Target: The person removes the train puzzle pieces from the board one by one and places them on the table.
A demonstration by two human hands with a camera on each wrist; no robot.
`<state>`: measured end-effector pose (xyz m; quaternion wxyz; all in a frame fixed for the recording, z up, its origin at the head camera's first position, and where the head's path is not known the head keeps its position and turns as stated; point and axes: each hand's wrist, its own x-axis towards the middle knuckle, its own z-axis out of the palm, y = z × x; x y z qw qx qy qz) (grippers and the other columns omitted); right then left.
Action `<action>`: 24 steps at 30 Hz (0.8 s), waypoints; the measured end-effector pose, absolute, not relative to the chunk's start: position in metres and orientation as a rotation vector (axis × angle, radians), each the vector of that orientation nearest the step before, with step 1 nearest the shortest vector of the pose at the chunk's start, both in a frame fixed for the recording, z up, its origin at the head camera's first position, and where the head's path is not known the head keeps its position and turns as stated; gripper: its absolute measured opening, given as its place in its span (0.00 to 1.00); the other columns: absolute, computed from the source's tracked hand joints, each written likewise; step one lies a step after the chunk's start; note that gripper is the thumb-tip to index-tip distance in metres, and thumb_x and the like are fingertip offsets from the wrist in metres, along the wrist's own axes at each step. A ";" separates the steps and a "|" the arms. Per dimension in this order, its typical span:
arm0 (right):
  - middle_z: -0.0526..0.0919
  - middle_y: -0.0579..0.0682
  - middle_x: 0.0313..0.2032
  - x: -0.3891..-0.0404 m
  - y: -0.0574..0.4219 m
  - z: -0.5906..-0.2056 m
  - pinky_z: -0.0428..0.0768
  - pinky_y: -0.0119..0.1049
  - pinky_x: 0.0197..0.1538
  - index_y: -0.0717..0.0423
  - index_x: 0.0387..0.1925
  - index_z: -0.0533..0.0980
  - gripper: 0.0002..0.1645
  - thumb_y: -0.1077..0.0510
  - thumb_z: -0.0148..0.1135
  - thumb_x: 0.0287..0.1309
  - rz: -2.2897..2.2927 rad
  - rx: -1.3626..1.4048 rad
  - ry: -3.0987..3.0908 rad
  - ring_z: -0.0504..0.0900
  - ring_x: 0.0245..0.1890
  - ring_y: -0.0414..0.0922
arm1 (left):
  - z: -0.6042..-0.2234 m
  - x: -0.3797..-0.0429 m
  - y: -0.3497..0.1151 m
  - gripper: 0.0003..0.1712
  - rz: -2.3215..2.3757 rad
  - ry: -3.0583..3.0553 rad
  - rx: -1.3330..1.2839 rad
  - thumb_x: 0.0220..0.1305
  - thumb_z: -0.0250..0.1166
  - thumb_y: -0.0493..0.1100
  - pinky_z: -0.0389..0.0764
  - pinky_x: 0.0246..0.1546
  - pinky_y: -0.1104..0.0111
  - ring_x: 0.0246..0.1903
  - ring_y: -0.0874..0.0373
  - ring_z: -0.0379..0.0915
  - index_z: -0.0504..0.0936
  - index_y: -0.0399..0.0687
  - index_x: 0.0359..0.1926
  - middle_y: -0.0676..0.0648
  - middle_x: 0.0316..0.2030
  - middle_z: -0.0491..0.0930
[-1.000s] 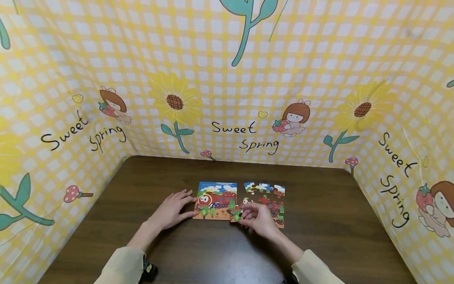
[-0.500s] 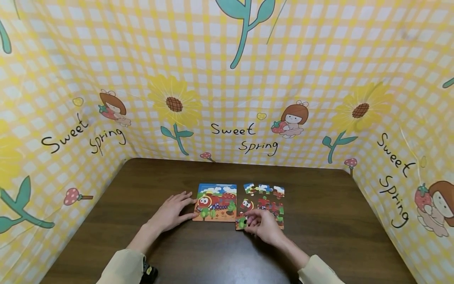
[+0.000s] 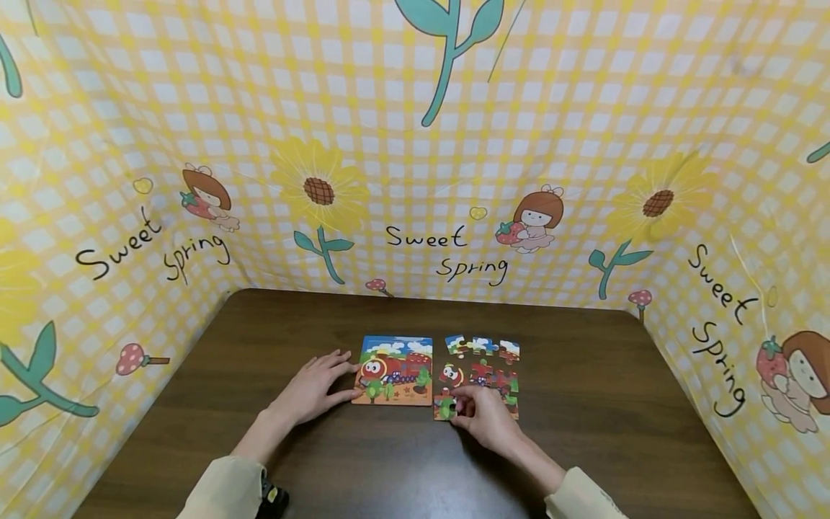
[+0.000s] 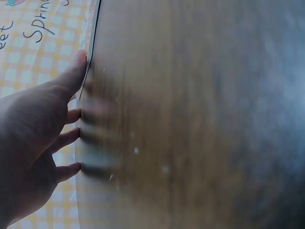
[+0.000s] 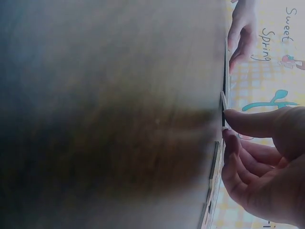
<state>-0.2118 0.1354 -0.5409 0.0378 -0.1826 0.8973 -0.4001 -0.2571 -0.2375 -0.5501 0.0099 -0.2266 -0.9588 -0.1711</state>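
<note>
A jigsaw picture (image 3: 395, 371) with a smiling red character lies flat on the table. My left hand (image 3: 314, 386) rests at its left edge, fingers straight and touching the rim; the left wrist view shows the same left hand (image 4: 35, 124) from the side. My right hand (image 3: 488, 417) pinches a green-and-orange puzzle piece (image 3: 444, 405) between thumb and fingers, to the right of that picture. In the right wrist view, the piece (image 5: 223, 101) stands slightly tilted at the thumb tip. Part of it is hidden by the fingers.
Loose puzzle pieces lie right of the picture: a red face piece (image 3: 452, 375), a red one (image 3: 480, 370), and several sky pieces (image 3: 483, 344) behind. More pieces (image 3: 512, 382) sit partly behind the right hand. A yellow checked cloth (image 3: 415, 173) walls in the dark wooden table (image 3: 363, 461).
My right hand has moved right and slightly nearer with the pinched piece, off the jigsaw picture's lower right corner. The left hand has stayed in place.
</note>
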 end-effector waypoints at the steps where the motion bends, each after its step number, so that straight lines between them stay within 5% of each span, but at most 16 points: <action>1: 0.86 0.46 0.32 -0.212 0.136 -0.540 0.77 0.27 0.31 0.70 0.56 0.86 0.22 0.72 0.78 0.60 -1.219 -0.560 2.760 0.75 0.26 0.32 | -0.550 -0.257 -0.238 0.35 -0.535 -2.992 -0.709 0.76 0.67 0.65 0.64 0.78 0.28 0.82 0.33 0.64 0.83 0.52 0.73 0.36 0.79 0.73; 18: 0.85 0.45 0.31 -0.221 0.151 -0.549 0.75 0.27 0.31 0.62 0.48 0.88 0.16 0.65 0.81 0.59 -1.246 -0.698 2.899 0.73 0.27 0.31 | -0.544 -0.252 -0.238 0.33 -0.464 -2.999 -0.706 0.80 0.65 0.62 0.65 0.75 0.26 0.82 0.36 0.64 0.80 0.53 0.76 0.38 0.82 0.69; 24: 0.86 0.52 0.37 -0.225 0.161 -0.530 0.83 0.29 0.37 0.65 0.53 0.87 0.17 0.68 0.77 0.63 -1.274 -0.591 2.950 0.80 0.33 0.35 | -0.539 -0.250 -0.235 0.33 -0.469 -2.971 -0.634 0.80 0.66 0.60 0.63 0.77 0.25 0.82 0.34 0.65 0.79 0.50 0.77 0.36 0.81 0.70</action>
